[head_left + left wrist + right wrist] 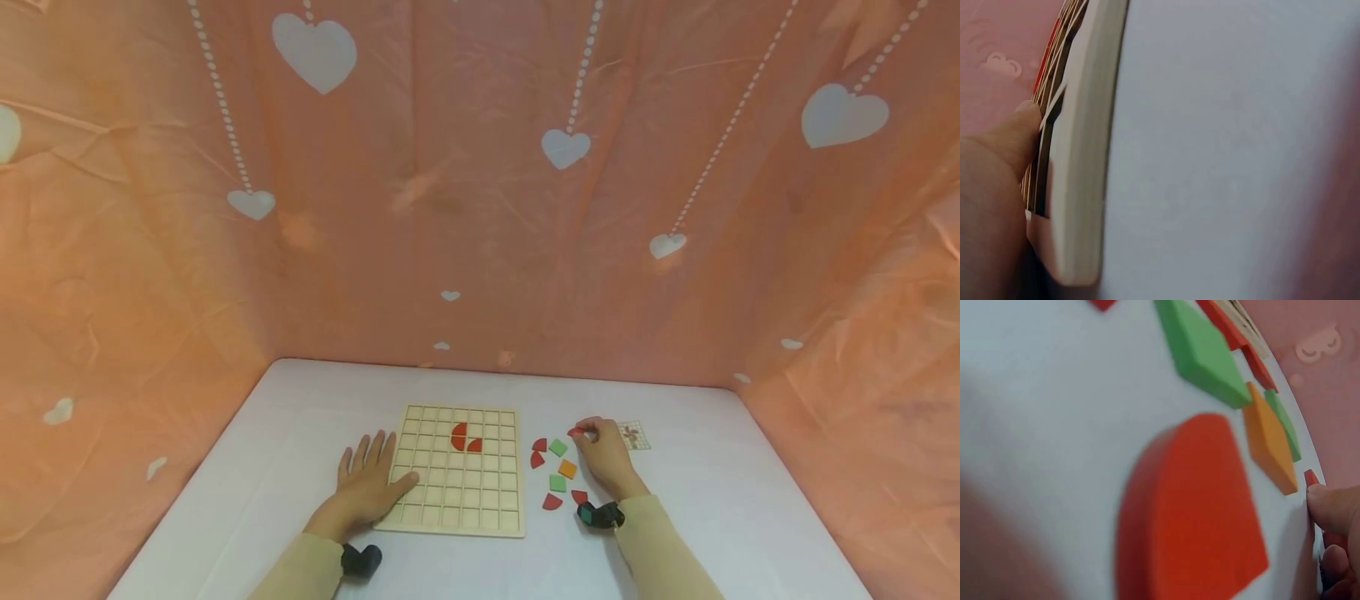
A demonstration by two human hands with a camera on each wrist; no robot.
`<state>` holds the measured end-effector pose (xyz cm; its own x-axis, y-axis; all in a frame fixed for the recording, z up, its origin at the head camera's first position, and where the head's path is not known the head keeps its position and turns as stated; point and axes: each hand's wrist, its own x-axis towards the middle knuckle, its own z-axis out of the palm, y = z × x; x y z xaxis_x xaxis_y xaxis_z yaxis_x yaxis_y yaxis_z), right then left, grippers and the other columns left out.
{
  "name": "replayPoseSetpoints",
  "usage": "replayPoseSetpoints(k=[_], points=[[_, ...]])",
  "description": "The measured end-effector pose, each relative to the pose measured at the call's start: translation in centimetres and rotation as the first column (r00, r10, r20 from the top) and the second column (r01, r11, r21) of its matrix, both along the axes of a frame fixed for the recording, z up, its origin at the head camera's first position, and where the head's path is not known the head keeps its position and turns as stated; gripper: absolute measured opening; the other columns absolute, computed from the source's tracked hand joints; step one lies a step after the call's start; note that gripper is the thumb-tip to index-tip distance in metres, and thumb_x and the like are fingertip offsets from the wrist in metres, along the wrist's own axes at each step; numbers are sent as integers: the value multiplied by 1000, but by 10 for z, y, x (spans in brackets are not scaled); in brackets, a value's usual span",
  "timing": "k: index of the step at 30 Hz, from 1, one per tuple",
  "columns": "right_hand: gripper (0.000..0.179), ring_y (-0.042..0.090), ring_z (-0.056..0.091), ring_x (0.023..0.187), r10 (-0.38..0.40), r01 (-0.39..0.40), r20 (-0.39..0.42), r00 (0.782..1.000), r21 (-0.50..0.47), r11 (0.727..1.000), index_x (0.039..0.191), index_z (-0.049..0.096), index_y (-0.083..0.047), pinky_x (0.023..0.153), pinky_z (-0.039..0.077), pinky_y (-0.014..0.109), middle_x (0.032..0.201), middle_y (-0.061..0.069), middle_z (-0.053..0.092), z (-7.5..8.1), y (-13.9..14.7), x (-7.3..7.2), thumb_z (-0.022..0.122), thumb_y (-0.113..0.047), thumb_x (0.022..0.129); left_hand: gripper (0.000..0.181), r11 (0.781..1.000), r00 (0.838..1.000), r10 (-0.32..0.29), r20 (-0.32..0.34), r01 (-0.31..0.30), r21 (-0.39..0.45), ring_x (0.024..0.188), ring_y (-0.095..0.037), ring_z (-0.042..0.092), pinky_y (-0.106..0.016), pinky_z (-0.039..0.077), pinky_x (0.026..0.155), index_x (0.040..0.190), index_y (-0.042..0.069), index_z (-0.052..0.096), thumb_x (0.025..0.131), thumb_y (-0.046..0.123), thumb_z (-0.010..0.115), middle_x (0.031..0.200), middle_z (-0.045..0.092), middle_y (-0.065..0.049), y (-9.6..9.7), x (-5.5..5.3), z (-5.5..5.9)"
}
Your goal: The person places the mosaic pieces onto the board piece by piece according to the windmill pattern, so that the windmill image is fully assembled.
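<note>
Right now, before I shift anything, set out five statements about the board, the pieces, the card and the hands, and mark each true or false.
1. The right hand pinches a red piece. True.
2. The left hand is clenched in a fist. False: its fingers are spread, and its thumb lies over the edge of the board.
3. Three red pieces sit on the board. True.
4. The card lies left of the board. False: it lies to the right of the board, beside the right hand.
5. Both green pieces lie on the board. False: they lie on the table, to the right of the board.
</note>
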<state>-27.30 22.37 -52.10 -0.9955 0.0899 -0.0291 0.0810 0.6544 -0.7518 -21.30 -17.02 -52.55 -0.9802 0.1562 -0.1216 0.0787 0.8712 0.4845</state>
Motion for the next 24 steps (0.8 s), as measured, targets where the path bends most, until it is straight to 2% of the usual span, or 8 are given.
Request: replayPoseSetpoints(k=[9, 12, 16, 20, 24], points=[[21, 25, 50, 92, 10, -10, -12, 1000, 16, 1000, 115, 59, -5, 78, 44, 37, 105, 12, 52, 0, 0, 0, 60, -15, 96, 91, 1000, 1000, 11, 9, -11, 5, 144, -44, -6, -58, -14, 110, 153, -2, 12, 95, 57, 48, 158, 4, -25, -1, -2, 1], [17, 23, 52, 89, 36, -35, -18, 999, 58, 998, 110, 59, -5, 77, 46, 38, 100, 9, 55, 6, 1, 2, 61, -13, 95, 92, 1000, 1000, 14, 15, -14, 2, 144, -44, -6, -58, -14, 110, 153, -2, 12, 94, 58, 48, 158, 4, -25, -1, -2, 1], [11, 22, 55, 82, 79, -71, -44, 996, 161, 984, 102, 58, -6, 75, 48, 41, 92, 6, 59, 16, 3, 5, 64, -10, 93, 91, 1000, 1000, 22, 11, -22, 4, 144, -44, -4, -58, -13, 110, 153, -2, 12, 94, 57, 49, 158, 5, -25, -1, -2, 0], [7, 20, 55, 74, 78, -60, -57, 995, 259, 964, 94, 59, -8, 67, 48, 39, 84, 5, 61, 22, 6, 7, 65, -10, 91, 90, 1000, 1000, 17, 12, -17, 7, 144, -44, -5, -58, -13, 110, 153, -2, 11, 95, 56, 49, 159, 5, -25, -2, -1, -1], [4, 20, 55, 72, 41, -26, -57, 998, 240, 970, 91, 61, -8, 63, 46, 37, 82, 5, 62, 26, 4, 10, 64, -10, 92, 90, 1000, 1000, 6, 11, -6, 12, 144, -44, -5, -59, -12, 110, 153, -3, 13, 95, 56, 50, 158, 5, -25, -1, 0, 0]])
